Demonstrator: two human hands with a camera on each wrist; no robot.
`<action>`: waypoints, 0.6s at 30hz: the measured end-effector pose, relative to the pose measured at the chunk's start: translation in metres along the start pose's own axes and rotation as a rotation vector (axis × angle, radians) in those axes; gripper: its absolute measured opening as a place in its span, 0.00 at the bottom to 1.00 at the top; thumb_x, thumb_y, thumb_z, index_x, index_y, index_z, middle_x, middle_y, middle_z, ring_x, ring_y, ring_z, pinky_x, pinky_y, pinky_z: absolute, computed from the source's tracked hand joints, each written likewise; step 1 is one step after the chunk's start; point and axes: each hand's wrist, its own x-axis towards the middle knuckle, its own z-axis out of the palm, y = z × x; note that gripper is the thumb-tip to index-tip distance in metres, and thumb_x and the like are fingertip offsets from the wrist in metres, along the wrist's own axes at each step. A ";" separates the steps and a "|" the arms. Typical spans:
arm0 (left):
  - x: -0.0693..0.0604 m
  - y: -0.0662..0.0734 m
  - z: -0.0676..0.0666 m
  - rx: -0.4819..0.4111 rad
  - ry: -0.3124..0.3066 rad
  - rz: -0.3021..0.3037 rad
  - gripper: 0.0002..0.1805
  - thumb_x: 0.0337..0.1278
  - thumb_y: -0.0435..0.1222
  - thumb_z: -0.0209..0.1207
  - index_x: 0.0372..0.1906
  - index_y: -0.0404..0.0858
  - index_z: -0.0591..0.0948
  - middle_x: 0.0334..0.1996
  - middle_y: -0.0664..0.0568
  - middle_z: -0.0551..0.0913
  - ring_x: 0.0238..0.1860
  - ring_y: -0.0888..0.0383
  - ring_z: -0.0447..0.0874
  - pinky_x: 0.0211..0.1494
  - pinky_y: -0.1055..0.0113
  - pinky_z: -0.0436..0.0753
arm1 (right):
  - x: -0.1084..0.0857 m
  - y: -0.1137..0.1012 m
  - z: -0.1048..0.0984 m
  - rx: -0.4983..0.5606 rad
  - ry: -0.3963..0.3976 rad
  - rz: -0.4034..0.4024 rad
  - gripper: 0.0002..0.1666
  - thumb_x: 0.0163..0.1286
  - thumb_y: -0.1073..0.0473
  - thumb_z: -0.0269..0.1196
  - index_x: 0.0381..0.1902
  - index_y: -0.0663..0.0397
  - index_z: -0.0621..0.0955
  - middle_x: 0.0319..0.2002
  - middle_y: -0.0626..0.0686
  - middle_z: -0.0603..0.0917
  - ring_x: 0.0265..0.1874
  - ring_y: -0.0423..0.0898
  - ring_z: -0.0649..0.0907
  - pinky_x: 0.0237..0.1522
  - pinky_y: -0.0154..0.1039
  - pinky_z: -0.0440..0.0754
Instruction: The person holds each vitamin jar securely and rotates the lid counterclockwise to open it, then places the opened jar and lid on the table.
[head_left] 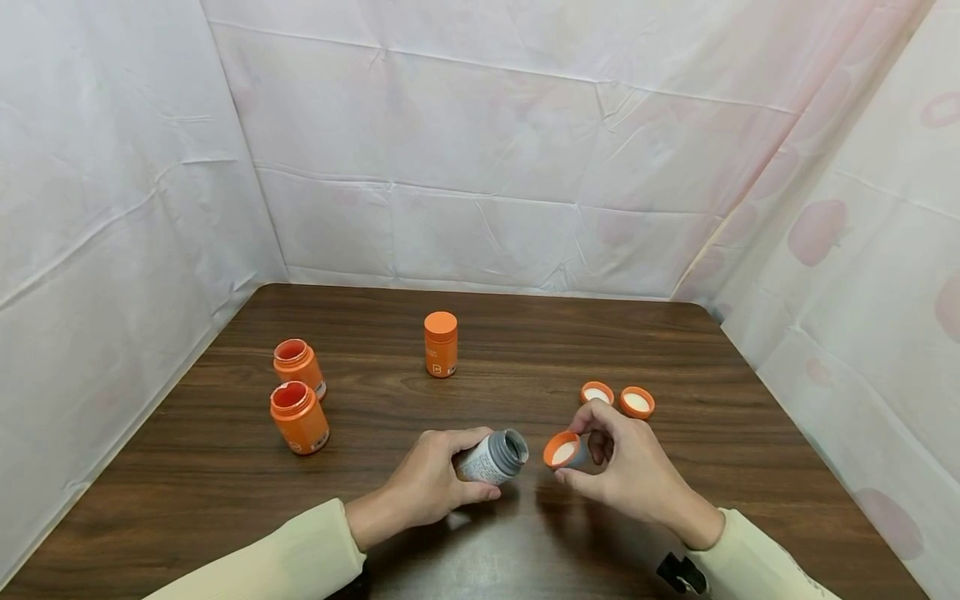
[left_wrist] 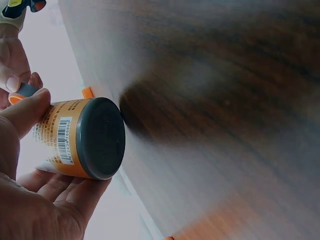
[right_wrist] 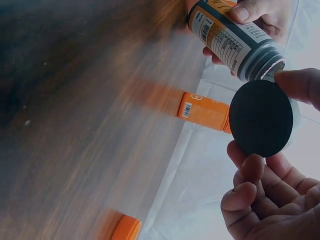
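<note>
Gripped by the left hand (head_left: 422, 478) is a grey bottle (head_left: 483, 462), tilted above the near part of the table (head_left: 375, 400), its uncovered mouth turned toward the right hand (head_left: 633, 468). Between that hand's thumb and fingers, in a narrow grip, a grey lid (head_left: 561, 450) is pinched just apart from the mouth. As far as can be judged, 3 bottles stand uncapped: the grey bottle and 2 open orange bottles (head_left: 302, 429) at the left, with 2 orange lids (head_left: 637, 402) laid inside-up at the right. 1 capped orange bottle (head_left: 441, 343) is left closed. Whether the grey lid is being removed or replaced cannot be told; the grey bottle's contents are hidden, and 1 orange lid is partly covered by the right hand.
</note>
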 end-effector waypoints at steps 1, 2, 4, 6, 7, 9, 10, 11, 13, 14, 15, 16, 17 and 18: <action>0.000 0.000 0.000 -0.004 0.001 -0.003 0.28 0.45 0.37 0.80 0.55 0.55 0.85 0.38 0.64 0.86 0.36 0.65 0.83 0.40 0.68 0.81 | 0.000 0.001 -0.001 0.006 0.004 0.004 0.31 0.42 0.58 0.86 0.40 0.42 0.78 0.25 0.43 0.77 0.23 0.42 0.77 0.26 0.33 0.75; -0.001 -0.001 0.000 -0.006 0.003 -0.006 0.28 0.45 0.37 0.80 0.54 0.56 0.85 0.38 0.65 0.86 0.36 0.65 0.83 0.40 0.68 0.81 | 0.000 0.002 -0.001 0.013 0.009 0.006 0.31 0.42 0.58 0.86 0.40 0.42 0.78 0.25 0.43 0.77 0.23 0.42 0.77 0.26 0.33 0.75; -0.001 -0.001 -0.001 -0.019 0.011 -0.009 0.28 0.46 0.37 0.80 0.54 0.55 0.85 0.38 0.64 0.86 0.36 0.65 0.83 0.40 0.68 0.81 | 0.000 0.003 -0.003 0.032 0.020 0.008 0.31 0.42 0.59 0.86 0.40 0.43 0.78 0.26 0.42 0.78 0.23 0.43 0.77 0.26 0.33 0.75; -0.001 -0.002 -0.002 -0.032 0.018 -0.013 0.28 0.46 0.36 0.80 0.55 0.55 0.85 0.39 0.64 0.86 0.37 0.64 0.83 0.40 0.68 0.81 | 0.000 0.004 -0.004 0.052 0.033 -0.002 0.31 0.42 0.60 0.86 0.40 0.45 0.78 0.28 0.42 0.80 0.23 0.43 0.76 0.25 0.33 0.74; -0.002 -0.002 -0.002 -0.035 0.021 -0.014 0.28 0.46 0.36 0.80 0.55 0.55 0.85 0.39 0.64 0.86 0.37 0.63 0.83 0.40 0.68 0.81 | 0.000 0.004 -0.005 0.062 0.039 -0.005 0.32 0.42 0.61 0.86 0.40 0.46 0.78 0.29 0.42 0.81 0.23 0.43 0.76 0.25 0.33 0.74; -0.002 -0.002 -0.003 -0.037 0.025 -0.015 0.28 0.46 0.36 0.80 0.55 0.54 0.85 0.40 0.64 0.86 0.37 0.63 0.83 0.41 0.68 0.81 | 0.000 0.004 -0.006 0.078 0.049 -0.015 0.32 0.42 0.62 0.86 0.40 0.47 0.78 0.30 0.41 0.83 0.22 0.44 0.76 0.24 0.33 0.74; -0.002 -0.002 -0.003 -0.036 0.026 -0.015 0.28 0.46 0.36 0.80 0.55 0.54 0.85 0.40 0.64 0.86 0.37 0.63 0.83 0.41 0.68 0.81 | 0.000 0.004 -0.007 0.081 0.053 -0.019 0.32 0.42 0.62 0.86 0.40 0.48 0.78 0.30 0.41 0.83 0.21 0.44 0.76 0.23 0.33 0.73; -0.003 -0.002 -0.003 -0.034 0.028 -0.015 0.28 0.46 0.36 0.80 0.55 0.54 0.85 0.40 0.64 0.86 0.37 0.63 0.83 0.41 0.68 0.81 | 0.000 0.005 -0.008 0.085 0.058 -0.022 0.32 0.42 0.62 0.86 0.40 0.49 0.78 0.30 0.41 0.84 0.21 0.44 0.76 0.23 0.33 0.73; -0.003 -0.002 -0.004 -0.031 0.032 -0.016 0.28 0.46 0.37 0.80 0.55 0.53 0.85 0.40 0.64 0.86 0.37 0.64 0.83 0.41 0.68 0.81 | -0.001 0.005 -0.009 0.095 0.060 -0.010 0.31 0.43 0.62 0.86 0.40 0.49 0.77 0.28 0.42 0.83 0.21 0.45 0.76 0.23 0.33 0.73; -0.004 -0.002 -0.004 -0.029 0.035 -0.017 0.28 0.46 0.37 0.80 0.55 0.53 0.85 0.40 0.64 0.86 0.37 0.64 0.83 0.41 0.68 0.81 | -0.001 0.006 -0.010 0.097 0.062 0.000 0.31 0.44 0.61 0.86 0.40 0.49 0.77 0.28 0.42 0.82 0.21 0.45 0.76 0.24 0.33 0.73; -0.004 -0.002 -0.005 -0.027 0.039 -0.018 0.28 0.46 0.37 0.80 0.56 0.52 0.85 0.40 0.64 0.87 0.38 0.64 0.83 0.41 0.68 0.81 | -0.002 0.007 -0.011 0.099 0.064 0.013 0.30 0.44 0.60 0.85 0.40 0.49 0.77 0.27 0.42 0.82 0.21 0.46 0.76 0.24 0.33 0.73; -0.004 -0.002 -0.005 -0.025 0.044 -0.020 0.28 0.46 0.37 0.80 0.56 0.51 0.85 0.41 0.64 0.87 0.38 0.63 0.83 0.41 0.68 0.81 | -0.002 0.008 -0.012 0.101 0.065 0.027 0.30 0.45 0.59 0.85 0.40 0.49 0.77 0.26 0.43 0.81 0.21 0.47 0.77 0.25 0.33 0.74; -0.005 -0.002 -0.005 -0.022 0.048 -0.021 0.29 0.46 0.37 0.80 0.57 0.50 0.85 0.41 0.63 0.87 0.38 0.63 0.84 0.42 0.68 0.81 | -0.003 0.009 -0.012 0.103 0.067 0.043 0.30 0.45 0.59 0.85 0.40 0.49 0.77 0.26 0.43 0.81 0.21 0.47 0.77 0.25 0.33 0.74; -0.005 -0.002 -0.006 -0.019 0.051 -0.023 0.29 0.45 0.37 0.80 0.57 0.50 0.85 0.42 0.63 0.87 0.39 0.62 0.84 0.42 0.68 0.81 | -0.003 0.010 -0.013 0.103 0.068 0.058 0.30 0.45 0.58 0.85 0.40 0.48 0.78 0.26 0.43 0.81 0.22 0.48 0.77 0.26 0.32 0.74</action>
